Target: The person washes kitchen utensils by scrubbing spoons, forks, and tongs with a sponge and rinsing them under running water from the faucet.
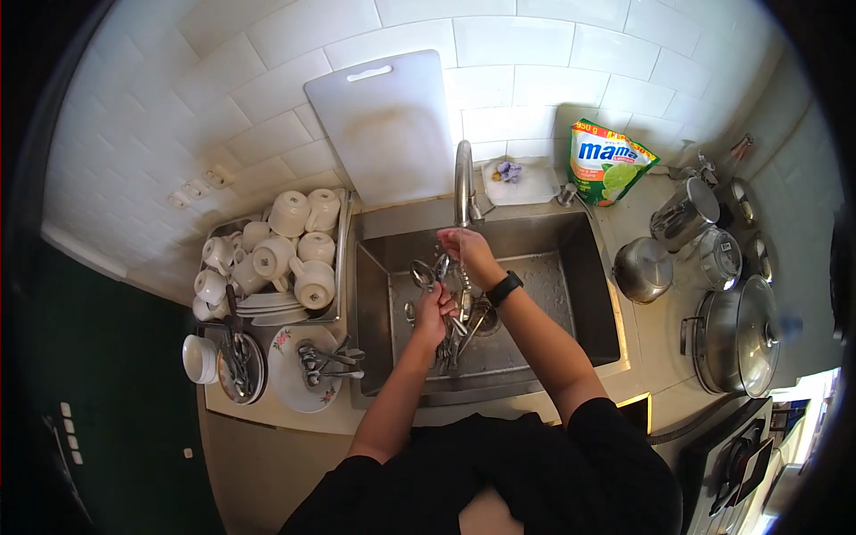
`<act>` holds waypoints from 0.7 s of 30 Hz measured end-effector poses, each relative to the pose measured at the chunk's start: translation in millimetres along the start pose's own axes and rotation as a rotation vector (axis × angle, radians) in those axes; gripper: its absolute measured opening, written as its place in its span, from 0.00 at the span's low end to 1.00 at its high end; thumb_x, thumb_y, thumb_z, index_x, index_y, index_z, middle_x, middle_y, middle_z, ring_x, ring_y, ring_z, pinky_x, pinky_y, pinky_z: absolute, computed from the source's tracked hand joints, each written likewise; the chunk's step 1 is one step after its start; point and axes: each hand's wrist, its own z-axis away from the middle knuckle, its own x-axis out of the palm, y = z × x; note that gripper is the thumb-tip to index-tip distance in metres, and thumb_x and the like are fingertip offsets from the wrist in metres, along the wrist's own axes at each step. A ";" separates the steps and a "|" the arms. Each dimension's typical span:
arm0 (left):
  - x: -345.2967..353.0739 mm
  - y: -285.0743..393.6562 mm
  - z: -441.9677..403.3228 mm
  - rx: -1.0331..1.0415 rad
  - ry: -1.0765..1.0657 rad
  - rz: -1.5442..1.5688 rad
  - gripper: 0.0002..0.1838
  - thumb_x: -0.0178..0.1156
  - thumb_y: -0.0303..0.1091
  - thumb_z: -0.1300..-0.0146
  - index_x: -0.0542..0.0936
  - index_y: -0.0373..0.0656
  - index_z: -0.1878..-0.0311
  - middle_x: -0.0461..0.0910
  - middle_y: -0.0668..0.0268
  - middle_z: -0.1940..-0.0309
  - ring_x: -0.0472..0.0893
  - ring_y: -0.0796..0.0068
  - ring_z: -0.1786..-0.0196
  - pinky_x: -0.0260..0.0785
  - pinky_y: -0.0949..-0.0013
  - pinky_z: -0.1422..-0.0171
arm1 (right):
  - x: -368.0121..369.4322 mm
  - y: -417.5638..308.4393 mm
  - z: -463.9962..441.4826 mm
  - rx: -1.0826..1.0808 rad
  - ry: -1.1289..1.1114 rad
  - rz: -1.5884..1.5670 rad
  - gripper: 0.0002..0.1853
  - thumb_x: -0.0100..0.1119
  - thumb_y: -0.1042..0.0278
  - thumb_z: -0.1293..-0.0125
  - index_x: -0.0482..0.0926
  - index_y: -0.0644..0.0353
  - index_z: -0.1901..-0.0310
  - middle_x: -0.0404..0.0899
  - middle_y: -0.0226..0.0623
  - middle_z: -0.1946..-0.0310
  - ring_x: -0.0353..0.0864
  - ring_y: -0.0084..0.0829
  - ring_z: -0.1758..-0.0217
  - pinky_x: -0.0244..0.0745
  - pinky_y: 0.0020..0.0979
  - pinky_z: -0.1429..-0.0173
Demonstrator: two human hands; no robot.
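Over the sink my left hand (433, 314) is closed around several metal spoons (423, 275), their bowls pointing up and away from me. My right hand (467, 250), with a black band on its wrist, is just under the faucet (464, 183). Its fingers are partly stretched out close to the spoon bowls; whether they touch is unclear. Water seems to run down below it. More cutlery (450, 357) lies at the bottom of the steel sink (571, 312), partly hidden by my left hand and forearm.
White cups (272, 259) and plates fill a rack on the left. In front, a floral plate (303, 392) bears spoons. A cutting board (383, 125) leans on the wall. Behind the sink are a sponge tray (535, 192) and soap pouch (611, 165). Pots (736, 334) stand right.
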 end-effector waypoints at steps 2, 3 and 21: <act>-3.0 0.8 1.0 0.026 0.003 -0.003 0.09 0.48 0.42 0.37 0.67 0.48 0.69 0.58 0.77 0.84 0.57 0.86 0.85 0.55 0.76 0.77 | 9.3 -5.6 0.4 0.123 0.090 -0.392 0.14 0.42 0.67 0.37 0.72 0.68 0.58 0.74 0.36 0.68 0.74 0.31 0.62 0.69 0.27 0.56; -4.4 0.8 0.8 0.030 -0.004 -0.007 0.09 0.48 0.42 0.37 0.67 0.48 0.68 0.58 0.77 0.84 0.57 0.86 0.85 0.55 0.76 0.77 | 10.8 -6.2 1.3 0.132 0.057 -0.461 0.14 0.41 0.68 0.37 0.71 0.68 0.57 0.74 0.37 0.67 0.73 0.31 0.60 0.69 0.28 0.54; 16.2 -18.7 5.7 -0.121 -0.106 -0.022 0.09 0.48 0.41 0.37 0.69 0.46 0.66 0.59 0.75 0.84 0.59 0.83 0.83 0.57 0.73 0.74 | 32.7 -36.5 6.9 0.026 -0.087 0.093 0.16 0.44 0.63 0.36 0.74 0.70 0.62 0.77 0.39 0.70 0.78 0.28 0.66 0.74 0.26 0.57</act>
